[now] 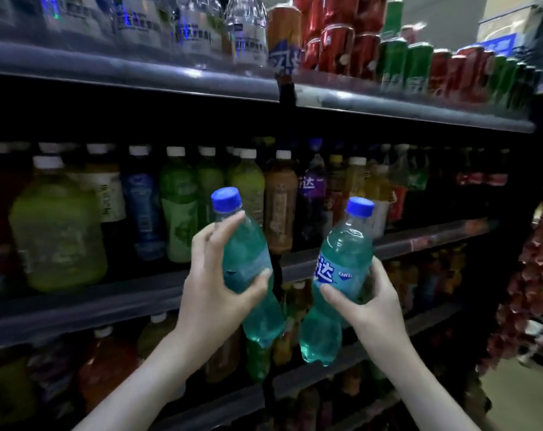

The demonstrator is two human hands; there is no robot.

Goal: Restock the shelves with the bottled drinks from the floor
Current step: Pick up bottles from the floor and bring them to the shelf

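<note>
- A shop's drinks aisle: the dark middle shelf (77, 303) is packed with capped bottles (178, 206).
- Above that shelf: rows of red and green cans (394, 62) and water bottles (246, 35).
- Below it: more bottled drinks (107, 365).
- Right of it: hanging reddish packets (534, 275).

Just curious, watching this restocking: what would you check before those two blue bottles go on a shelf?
1. The left hand grips the left bottle: ok.
2. The right hand grips the right bottle: ok.
3. The blue caps are on both: ok.
4. Bottles apart from each other: ok.
5. Bottles upright: not ok, both tilted.
6. Free slot on the middle shelf: cannot tell, dark and blurred.
</note>
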